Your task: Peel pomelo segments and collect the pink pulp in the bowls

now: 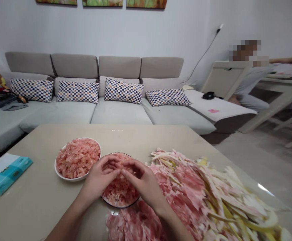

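My left hand and my right hand meet fingertip to fingertip above a dark-rimmed plate. Between them they pinch a small piece of pink pomelo flesh, mostly covered by the fingers. Loose pomelo pulp is heaped on the plate below. To the left, a white bowl is piled high with more pink pulp. Beside and under my right forearm lies a large spread of pink peeled membranes, with yellow-white rind strips on its right side.
A blue tissue pack lies at the left of the glossy table. Behind the table runs a grey sofa with patterned cushions. Another person sits on a chair at a white table, far right.
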{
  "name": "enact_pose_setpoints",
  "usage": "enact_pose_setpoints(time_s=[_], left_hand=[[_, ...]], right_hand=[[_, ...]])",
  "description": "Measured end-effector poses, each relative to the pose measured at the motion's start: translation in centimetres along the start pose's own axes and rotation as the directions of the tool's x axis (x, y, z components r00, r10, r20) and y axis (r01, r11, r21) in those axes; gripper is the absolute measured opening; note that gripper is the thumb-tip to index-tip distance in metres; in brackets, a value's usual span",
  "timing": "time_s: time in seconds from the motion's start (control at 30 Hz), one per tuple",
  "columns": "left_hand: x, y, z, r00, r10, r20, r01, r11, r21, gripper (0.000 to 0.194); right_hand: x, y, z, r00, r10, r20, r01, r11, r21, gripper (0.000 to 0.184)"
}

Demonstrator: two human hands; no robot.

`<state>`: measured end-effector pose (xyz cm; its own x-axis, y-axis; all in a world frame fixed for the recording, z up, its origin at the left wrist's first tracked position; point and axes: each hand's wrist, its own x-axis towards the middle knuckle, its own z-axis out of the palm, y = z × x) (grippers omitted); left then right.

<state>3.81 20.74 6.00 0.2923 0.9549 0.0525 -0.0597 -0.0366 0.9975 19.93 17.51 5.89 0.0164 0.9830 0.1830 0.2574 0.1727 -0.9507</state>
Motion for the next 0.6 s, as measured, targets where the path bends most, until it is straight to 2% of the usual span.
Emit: enact_pose_setpoints(time_s=[0.13, 0.4, 0.6], left_hand=[[0.02, -0.01, -0.15, 1.000, 0.000, 0.004, 0.000, 1.000, 0.026, 0.021], [0.02, 0.45, -0.21, 0.999, 0.052, 0.005, -0.052, 0.985, 0.166, 0.012], [0.12, 0.48, -0.39, 0.992, 0.092, -0.083, -0.068, 0.966, 0.251, 0.009]], right_hand=[[-0.16, 0.09, -0.02, 0.996, -0.084, 0.004, 0.084, 0.996, -0.032, 0.014], [-0.37, 0.50, 0.10, 0.969, -0.244, 0.037, 0.246, 0.944, -0.218, 0.013], [-0.11, 0.98, -0.25, 0.967, -0.255, 0.014, 0.248, 0.925, -0.288, 0.012]])
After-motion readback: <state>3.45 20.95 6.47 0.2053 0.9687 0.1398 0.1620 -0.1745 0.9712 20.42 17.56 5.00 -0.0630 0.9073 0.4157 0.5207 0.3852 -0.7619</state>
